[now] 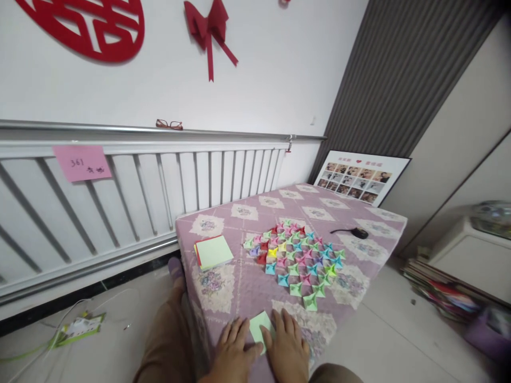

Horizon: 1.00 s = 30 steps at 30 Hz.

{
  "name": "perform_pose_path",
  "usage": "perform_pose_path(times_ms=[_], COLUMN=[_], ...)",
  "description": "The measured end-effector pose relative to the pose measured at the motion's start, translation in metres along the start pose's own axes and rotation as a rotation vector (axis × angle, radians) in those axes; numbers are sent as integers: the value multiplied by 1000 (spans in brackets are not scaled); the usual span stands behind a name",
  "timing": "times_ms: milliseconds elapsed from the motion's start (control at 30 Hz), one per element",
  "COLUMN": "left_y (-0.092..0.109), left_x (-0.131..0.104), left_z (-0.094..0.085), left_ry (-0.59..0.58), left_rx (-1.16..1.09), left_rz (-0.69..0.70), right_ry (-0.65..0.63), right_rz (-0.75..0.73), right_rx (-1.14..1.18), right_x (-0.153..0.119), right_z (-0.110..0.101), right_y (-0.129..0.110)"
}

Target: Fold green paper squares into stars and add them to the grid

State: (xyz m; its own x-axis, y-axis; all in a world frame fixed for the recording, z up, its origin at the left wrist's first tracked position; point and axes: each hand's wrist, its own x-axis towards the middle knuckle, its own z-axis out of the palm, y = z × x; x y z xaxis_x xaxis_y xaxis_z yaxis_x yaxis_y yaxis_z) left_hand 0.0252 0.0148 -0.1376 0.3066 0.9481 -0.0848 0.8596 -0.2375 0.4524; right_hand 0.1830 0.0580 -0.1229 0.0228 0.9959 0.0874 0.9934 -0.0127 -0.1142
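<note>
A light green paper sheet (pixel 260 325) lies on the cloth near the front edge, between my two hands. My left hand (pixel 233 348) rests flat at its left side, fingers stretched out and thumb on the paper's lower part. From the right, my right hand (pixel 288 346) lies with extended fingers along the sheet, its thumb also touching the paper. Beyond them stand many small folded paper pieces (pixel 295 255) in green, pink, blue, red and yellow, set in slanting rows. To the left sits a stack of square paper (pixel 215 252), light green on top.
The floral purple cloth (pixel 243 229) covers the table. A black cord-like item (pixel 359 232) lies at the right. A photo board (pixel 355 175) leans at the back, a white radiator (pixel 223 175) runs behind, and glasses (pixel 169 125) rest on its pipe. My legs flank the near corner.
</note>
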Motion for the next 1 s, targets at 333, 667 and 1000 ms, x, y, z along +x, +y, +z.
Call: perform_pose_path(times_ms=[333,667,1000], left_y=[-17,4,11], left_x=[17,59,74], left_z=[-14,-57,-65], left_ry=[-81,-53,-201], left_rx=[-4,57,97], left_rz=[-29,-79,-95], right_ry=[-50,-58,-39], right_rz=[34,-18,-27], right_rx=[15,33,58], right_x=[7,1,1], right_z=[7,-9,-1], right_y=[3,-6,-3])
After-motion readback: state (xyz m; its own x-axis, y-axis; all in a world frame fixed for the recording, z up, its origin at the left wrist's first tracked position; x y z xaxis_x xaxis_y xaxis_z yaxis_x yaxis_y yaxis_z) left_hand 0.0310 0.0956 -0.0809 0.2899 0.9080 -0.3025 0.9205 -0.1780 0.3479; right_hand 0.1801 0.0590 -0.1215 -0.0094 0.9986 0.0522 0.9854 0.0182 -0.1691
